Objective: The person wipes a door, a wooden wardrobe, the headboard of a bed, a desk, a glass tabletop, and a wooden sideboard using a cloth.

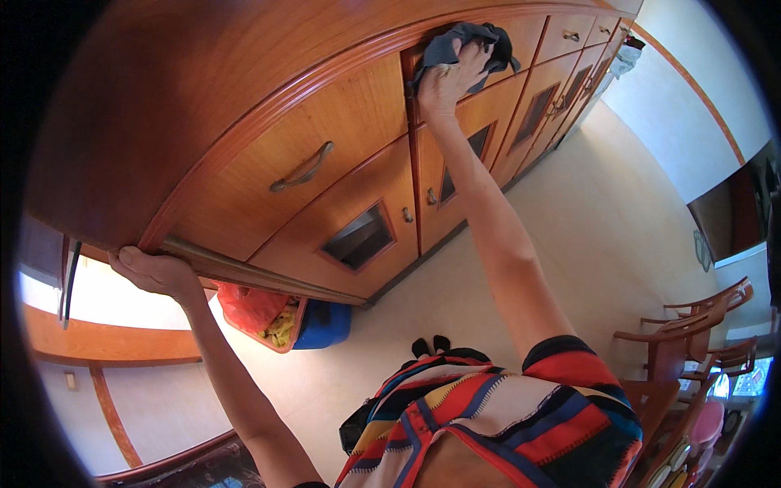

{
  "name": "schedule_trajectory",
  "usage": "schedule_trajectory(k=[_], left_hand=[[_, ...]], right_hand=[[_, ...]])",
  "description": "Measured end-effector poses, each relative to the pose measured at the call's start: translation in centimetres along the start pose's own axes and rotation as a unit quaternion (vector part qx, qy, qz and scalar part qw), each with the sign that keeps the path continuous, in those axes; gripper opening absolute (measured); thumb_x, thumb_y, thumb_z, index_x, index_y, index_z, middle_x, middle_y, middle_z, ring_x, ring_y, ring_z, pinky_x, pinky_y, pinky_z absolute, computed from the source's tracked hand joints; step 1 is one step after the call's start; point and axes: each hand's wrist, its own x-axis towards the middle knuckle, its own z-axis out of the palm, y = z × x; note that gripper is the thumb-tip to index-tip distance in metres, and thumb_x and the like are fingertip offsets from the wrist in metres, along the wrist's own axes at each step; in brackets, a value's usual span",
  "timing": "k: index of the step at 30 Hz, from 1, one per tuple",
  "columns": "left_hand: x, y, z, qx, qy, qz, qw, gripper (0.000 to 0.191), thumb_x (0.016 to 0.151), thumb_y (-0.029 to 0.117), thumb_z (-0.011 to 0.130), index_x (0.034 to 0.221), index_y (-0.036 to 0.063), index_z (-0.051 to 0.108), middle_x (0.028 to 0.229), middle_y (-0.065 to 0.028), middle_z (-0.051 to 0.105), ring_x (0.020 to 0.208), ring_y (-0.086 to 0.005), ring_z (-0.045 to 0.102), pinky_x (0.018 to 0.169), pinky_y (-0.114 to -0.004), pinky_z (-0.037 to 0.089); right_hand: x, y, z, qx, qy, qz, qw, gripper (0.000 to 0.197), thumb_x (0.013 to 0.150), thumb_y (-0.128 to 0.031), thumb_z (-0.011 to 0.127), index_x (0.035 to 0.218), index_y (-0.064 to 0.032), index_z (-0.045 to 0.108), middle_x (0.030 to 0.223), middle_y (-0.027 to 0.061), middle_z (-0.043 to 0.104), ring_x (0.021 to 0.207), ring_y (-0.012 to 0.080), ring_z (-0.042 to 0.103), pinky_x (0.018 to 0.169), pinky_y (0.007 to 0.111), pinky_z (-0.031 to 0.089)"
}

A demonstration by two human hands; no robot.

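My right hand (450,76) presses a dark grey cloth (504,49) against the front of a wooden cabinet, at a drawer just under the molded top edge. My left hand (160,272) rests at the near corner of the wooden cabinet top (201,79), its thumb along the edge. Between my hands is a drawer front (354,110) with a curved metal handle (303,169). Below it, a cabinet door (293,244) has a small dark glass pane (360,238) and a metal knob (407,215).
A blue bin (326,323) and an orange-rimmed container with a red plastic bag (250,305) stand by the cabinet's near end. Wooden chairs (686,335) are at the right. A dark-topped piece of furniture (195,460) is at the lower left. More drawers and doors run towards the far wall.
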Motion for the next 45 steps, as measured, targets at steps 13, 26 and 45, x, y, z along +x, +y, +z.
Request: schedule_trajectory(k=[13,26,45], left_hand=[[-0.2,2.4,0.6,0.070,0.114,0.359,0.924,0.042,0.089,0.021,0.048,0.121,-0.0049,0.041,0.127,-0.0189,0.039,0.116,-0.0337,0.040,0.098,-0.044,0.033],[-7.0,5.9,10.8,0.260,0.022,0.429,0.864,0.044,0.091,0.046,0.040,0.124,0.0173,0.051,0.138,-0.0063,0.040,0.129,-0.0291,0.031,0.100,-0.050,0.018],[-7.3,6.2,10.4,0.271,0.015,0.437,0.858,0.047,0.094,0.043,0.032,0.123,0.0116,0.051,0.138,-0.0095,0.039,0.128,-0.0311,0.031,0.101,-0.050,0.019]], right_hand=[[-2.3,-1.3,-4.0,0.094,-0.117,-0.156,0.976,0.059,0.093,-0.048,0.032,0.096,0.0093,0.047,0.135,0.0328,0.023,0.123,0.0492,0.023,0.098,0.063,0.014],[3.1,-9.3,-6.3,0.184,-0.171,-0.276,0.928,0.051,0.084,-0.036,0.052,0.126,-0.0081,0.045,0.133,0.0272,0.030,0.117,0.0457,0.032,0.096,0.062,0.018],[12.4,-8.1,-4.4,0.113,-0.034,-0.276,0.954,0.043,0.075,-0.034,0.058,0.113,-0.0132,0.054,0.134,0.0276,0.029,0.120,0.0521,0.027,0.093,0.069,0.019]])
